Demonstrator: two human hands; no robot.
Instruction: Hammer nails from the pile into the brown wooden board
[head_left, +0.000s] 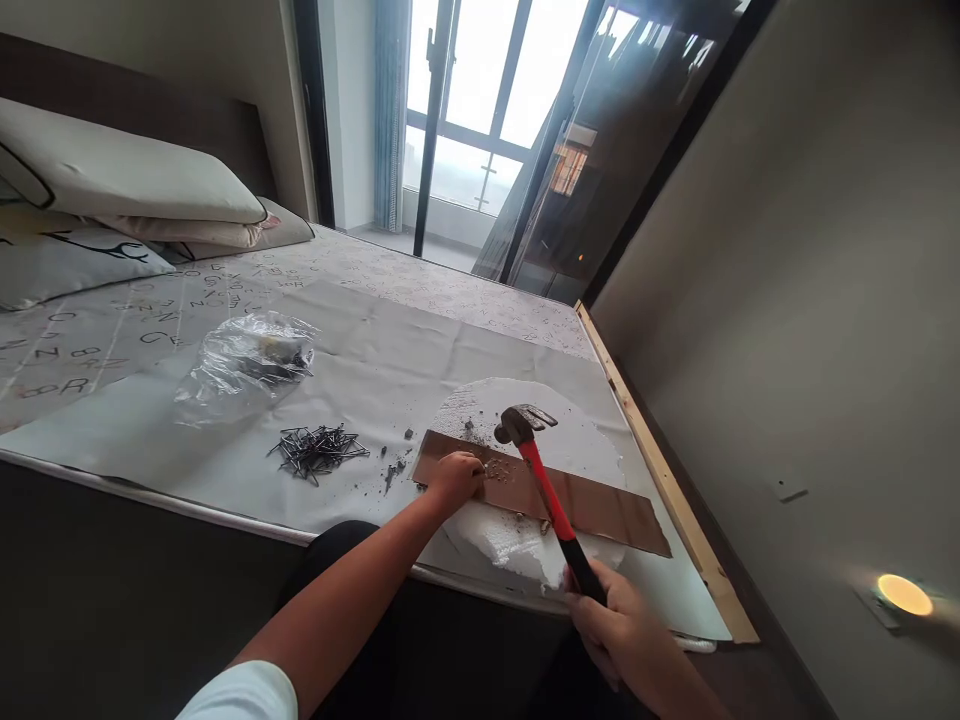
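- Right hand (619, 620): fingers wrapped round the red-handled hammer (547, 490), head above the brown strip (540, 495).
- Left hand (454, 478): fingers apparently pinching a nail (barely visible) on the strip, atop white foam (510, 540) on the bed.
- Loose nails (319, 448) lie nearby.

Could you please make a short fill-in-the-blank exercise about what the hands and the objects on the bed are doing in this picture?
1. The right hand grips a hammer with a ____ handle.
2. The left hand rests on a brown ____ lying across white foam.
3. A loose pile of ____ lies to the left of the left hand.
4. Behind the pile sits a clear ____ bag.

Missing words: red; strip; nails; plastic
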